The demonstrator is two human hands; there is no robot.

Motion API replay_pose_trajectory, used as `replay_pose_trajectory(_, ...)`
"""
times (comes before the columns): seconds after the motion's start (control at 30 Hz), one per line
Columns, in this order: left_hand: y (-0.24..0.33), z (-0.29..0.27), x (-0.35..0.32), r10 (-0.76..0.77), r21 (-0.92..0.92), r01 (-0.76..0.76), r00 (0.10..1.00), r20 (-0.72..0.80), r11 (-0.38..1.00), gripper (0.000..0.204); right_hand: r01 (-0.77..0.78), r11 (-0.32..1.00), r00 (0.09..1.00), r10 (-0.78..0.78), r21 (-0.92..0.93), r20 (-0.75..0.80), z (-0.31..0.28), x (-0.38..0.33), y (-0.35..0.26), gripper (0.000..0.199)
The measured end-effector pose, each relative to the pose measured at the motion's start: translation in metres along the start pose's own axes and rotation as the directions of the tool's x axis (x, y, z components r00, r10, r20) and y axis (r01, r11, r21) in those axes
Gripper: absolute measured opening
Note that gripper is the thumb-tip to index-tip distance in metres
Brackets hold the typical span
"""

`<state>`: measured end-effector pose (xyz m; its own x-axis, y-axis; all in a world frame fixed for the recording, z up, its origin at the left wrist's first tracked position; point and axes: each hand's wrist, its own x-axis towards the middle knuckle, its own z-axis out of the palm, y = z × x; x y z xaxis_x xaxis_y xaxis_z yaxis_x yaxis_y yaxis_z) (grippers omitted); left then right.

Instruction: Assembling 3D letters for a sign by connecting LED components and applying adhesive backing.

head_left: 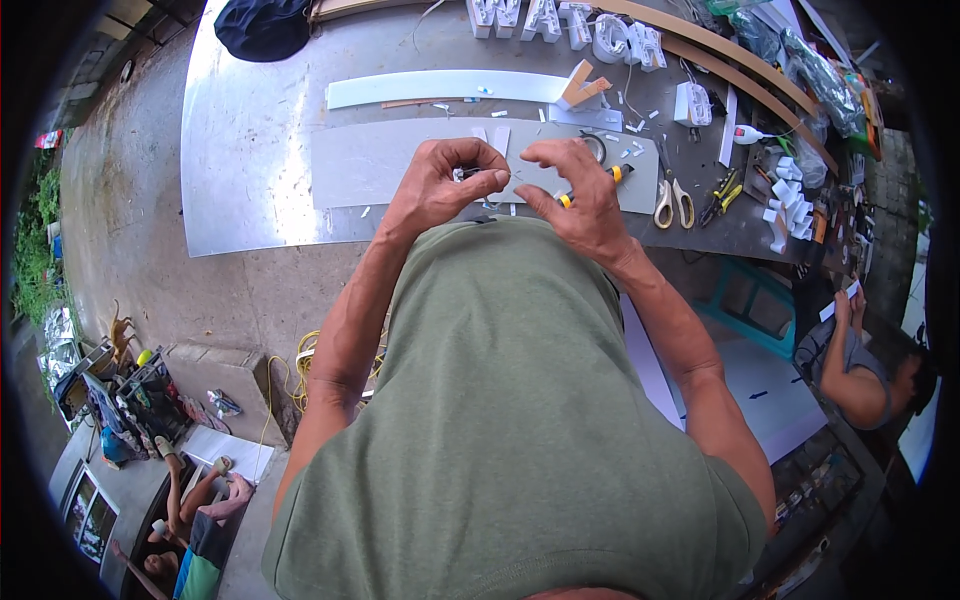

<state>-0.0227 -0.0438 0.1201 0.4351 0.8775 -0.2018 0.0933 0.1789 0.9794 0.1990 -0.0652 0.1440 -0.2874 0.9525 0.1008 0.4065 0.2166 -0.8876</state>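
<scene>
The person leans over the desk [250, 150], both hands raised just above a long grey sheet [380, 160] that lies flat on the shiny metal top. The left hand [440, 185] pinches a tiny pale piece [462, 173] between thumb and forefinger, its grip clenched tight on it, probably because so small a part needs fingertips rather than a full fist. The right hand [580, 195], just beside it, curls around a yellow-and-black handled tool [595, 185], gripped low in the palm so the first fingers stay free to meet the piece. Small white offcuts lie scattered beyond the fingertips. To the right of the right hand lie scissors [673, 203] with cream handles and some pliers [722, 195]. Farther beyond stand blocky white letters [570, 25] and a pale, smooth strip [440, 88]. Another person [865, 370] sits low, off to the right.
</scene>
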Motion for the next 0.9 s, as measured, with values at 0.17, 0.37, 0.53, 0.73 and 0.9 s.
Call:
replay_pose_trajectory(0.17,0.003,-0.003,0.002,-0.050,-0.090,0.055,0.997,0.057,0.994,0.020,0.495,0.746,0.844,-0.535,-0.446,0.044,0.003,0.001,0.010,0.027)
replay_pose_trajectory(0.37,0.004,-0.002,0.004,-0.028,-0.056,0.032,0.997,0.077,0.998,0.018,0.505,0.739,0.843,-0.533,-0.446,0.072,0.002,0.002,0.017,0.013)
replay_pose_trajectory(0.53,0.011,0.007,0.004,0.227,0.177,-0.225,0.974,0.013,0.958,0.019,-0.401,0.869,0.911,0.345,0.289,0.226,0.001,-0.006,0.001,0.013)
replay_pose_trajectory(0.73,0.001,0.002,0.006,-0.013,-0.038,0.014,1.000,0.011,0.999,0.017,-0.137,0.971,0.990,0.128,0.194,0.059,0.002,0.000,0.002,0.021)
replay_pose_trajectory(0.9,0.004,0.000,0.004,-0.057,-0.081,0.060,0.998,0.038,0.995,0.018,0.422,0.841,0.893,-0.451,-0.340,-0.007,0.005,0.001,0.015,0.027)
